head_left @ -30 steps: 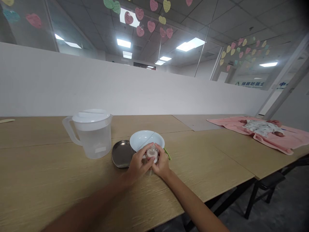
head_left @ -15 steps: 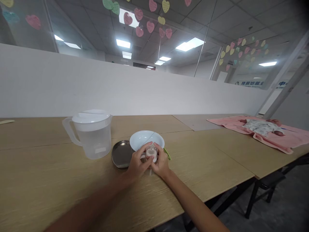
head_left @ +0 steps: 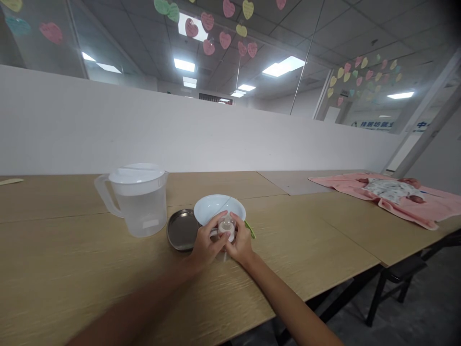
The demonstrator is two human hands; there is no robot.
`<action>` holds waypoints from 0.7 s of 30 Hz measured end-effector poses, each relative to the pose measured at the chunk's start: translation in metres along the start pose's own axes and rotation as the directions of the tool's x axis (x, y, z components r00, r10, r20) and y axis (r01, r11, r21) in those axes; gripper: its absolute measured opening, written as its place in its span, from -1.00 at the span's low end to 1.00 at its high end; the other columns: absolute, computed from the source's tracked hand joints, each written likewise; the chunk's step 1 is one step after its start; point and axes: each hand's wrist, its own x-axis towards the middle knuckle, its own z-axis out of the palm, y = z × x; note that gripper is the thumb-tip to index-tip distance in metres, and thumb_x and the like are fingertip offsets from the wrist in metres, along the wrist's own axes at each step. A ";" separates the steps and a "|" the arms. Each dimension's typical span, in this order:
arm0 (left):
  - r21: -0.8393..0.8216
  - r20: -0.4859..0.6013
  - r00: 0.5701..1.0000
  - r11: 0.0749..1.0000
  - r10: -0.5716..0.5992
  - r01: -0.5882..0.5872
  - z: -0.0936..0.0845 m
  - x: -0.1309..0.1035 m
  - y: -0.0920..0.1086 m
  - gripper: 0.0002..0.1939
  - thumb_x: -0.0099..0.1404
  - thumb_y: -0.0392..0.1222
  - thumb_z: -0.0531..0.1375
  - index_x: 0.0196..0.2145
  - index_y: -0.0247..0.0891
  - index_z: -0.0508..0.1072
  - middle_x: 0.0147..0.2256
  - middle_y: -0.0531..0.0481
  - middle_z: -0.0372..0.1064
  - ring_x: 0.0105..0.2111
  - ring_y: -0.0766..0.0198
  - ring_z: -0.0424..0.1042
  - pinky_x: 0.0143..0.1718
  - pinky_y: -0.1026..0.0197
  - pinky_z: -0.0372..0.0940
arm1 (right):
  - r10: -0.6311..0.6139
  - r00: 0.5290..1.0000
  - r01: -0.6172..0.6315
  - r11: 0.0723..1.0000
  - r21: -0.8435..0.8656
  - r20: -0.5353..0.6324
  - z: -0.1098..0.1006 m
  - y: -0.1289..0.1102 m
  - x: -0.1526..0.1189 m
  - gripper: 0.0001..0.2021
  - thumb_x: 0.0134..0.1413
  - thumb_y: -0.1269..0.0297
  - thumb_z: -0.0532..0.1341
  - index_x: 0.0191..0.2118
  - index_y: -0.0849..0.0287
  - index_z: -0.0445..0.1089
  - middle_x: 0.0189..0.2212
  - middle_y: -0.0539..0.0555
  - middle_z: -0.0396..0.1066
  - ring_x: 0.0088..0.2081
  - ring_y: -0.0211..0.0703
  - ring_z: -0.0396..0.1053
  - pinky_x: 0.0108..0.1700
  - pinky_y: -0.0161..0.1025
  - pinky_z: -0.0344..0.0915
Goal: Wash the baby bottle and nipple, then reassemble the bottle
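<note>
A baby bottle (head_left: 226,224) with a clear domed top and a white collar stands upright between my hands, just in front of a white bowl (head_left: 207,207). My left hand (head_left: 206,244) wraps its fingers around the left side, where a pale handle shows in part. From the right, my right hand (head_left: 242,244) closes on the collar, and both thumbs press against its near side. The lower part of the bottle is mostly hidden by my hands. A green handle (head_left: 249,229) pokes out beside my right fingers.
Left of my hands lie a dark metal tray (head_left: 182,231) and a lidded plastic pitcher (head_left: 144,206) holding clear liquid. At the far right, a baby-like figure (head_left: 387,189) in patterned clothing lies on a pink blanket (head_left: 425,218). A black stool (head_left: 405,269) stands below the table edge.
</note>
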 end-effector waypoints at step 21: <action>-0.048 0.018 0.998 0.997 -0.059 0.060 -0.001 0.002 0.001 -0.51 0.18 -0.16 0.15 0.08 -0.30 0.31 -0.24 -0.03 0.45 -0.30 0.28 0.42 -0.30 0.31 0.35 | 0.059 0.998 -0.060 0.998 -0.018 -0.018 0.003 -0.003 0.004 -0.46 0.01 0.04 0.14 0.07 0.26 0.18 -0.41 0.13 0.48 -0.55 -0.15 0.40 -0.50 -0.24 0.35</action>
